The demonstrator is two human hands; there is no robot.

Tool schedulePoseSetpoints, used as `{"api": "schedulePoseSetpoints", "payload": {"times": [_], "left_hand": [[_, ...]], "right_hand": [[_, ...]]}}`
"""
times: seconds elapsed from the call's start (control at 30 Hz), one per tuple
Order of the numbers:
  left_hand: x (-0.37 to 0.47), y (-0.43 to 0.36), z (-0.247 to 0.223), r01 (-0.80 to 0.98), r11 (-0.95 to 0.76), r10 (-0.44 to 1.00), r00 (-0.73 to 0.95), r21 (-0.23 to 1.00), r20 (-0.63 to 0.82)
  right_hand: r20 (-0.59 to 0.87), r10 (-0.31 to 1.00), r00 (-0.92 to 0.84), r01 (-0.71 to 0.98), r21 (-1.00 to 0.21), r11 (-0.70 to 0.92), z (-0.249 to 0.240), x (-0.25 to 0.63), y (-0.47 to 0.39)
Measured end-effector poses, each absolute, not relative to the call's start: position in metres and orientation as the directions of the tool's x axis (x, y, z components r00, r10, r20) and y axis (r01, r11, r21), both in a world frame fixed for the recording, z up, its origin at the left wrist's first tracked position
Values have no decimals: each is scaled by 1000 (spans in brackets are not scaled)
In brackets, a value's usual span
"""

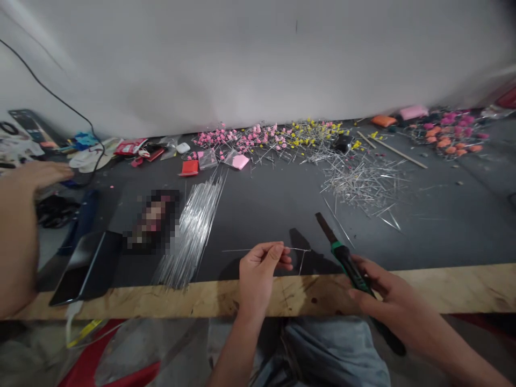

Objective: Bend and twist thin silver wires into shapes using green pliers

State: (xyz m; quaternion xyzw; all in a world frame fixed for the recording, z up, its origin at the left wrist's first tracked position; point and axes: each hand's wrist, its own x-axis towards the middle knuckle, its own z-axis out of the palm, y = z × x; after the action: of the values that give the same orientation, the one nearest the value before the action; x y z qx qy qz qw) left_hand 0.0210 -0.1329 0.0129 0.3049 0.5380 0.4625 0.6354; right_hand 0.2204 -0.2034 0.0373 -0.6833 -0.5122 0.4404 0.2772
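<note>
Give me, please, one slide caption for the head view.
Left hand pinching a wire, right hand holding a tool, with a wire bundle at left.

This looks like a small craft workshop. A long workbench (475,220) with a dark top and a raw, stained wooden edge (451,287) crosses the frame beneath a plain pale wall (226,64). Straight metal wires (193,226) lie in a bundle left of centre, with a loose heap of wires (357,183) right of centre. Pink-tipped wires (262,137) and yellow-tipped wires (318,131) pile up along the back, in the upper middle. Small coloured packets, such as a red packet (189,168), sit nearby. A hand tool (347,263) is at lower right, and another person's arm (16,231) reaches over the same bench at far left.
</note>
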Motion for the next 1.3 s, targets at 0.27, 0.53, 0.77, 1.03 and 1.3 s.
{"api": "schedulePoseSetpoints", "payload": {"times": [0.27,0.53,0.77,1.03,1.3], "left_hand": [[25,-139,17,-361,400,907,29,842,-419],[38,-143,22,-391,459,883,98,798,-459],[40,-147,17,-390,478,872,103,787,-479],[35,-144,9,-449,485,860,92,750,-501],[34,-147,6,-384,468,883,176,796,-434]], "right_hand": [[-26,996,85,843,-531,-86,-5,236,-174],[97,995,6,770,-635,57,20,223,-169],[41,977,-210,630,-758,167,29,204,-167],[99,974,-204,582,-788,202,21,199,-159],[-191,980,52,395,-897,-196,24,191,-145]]}}
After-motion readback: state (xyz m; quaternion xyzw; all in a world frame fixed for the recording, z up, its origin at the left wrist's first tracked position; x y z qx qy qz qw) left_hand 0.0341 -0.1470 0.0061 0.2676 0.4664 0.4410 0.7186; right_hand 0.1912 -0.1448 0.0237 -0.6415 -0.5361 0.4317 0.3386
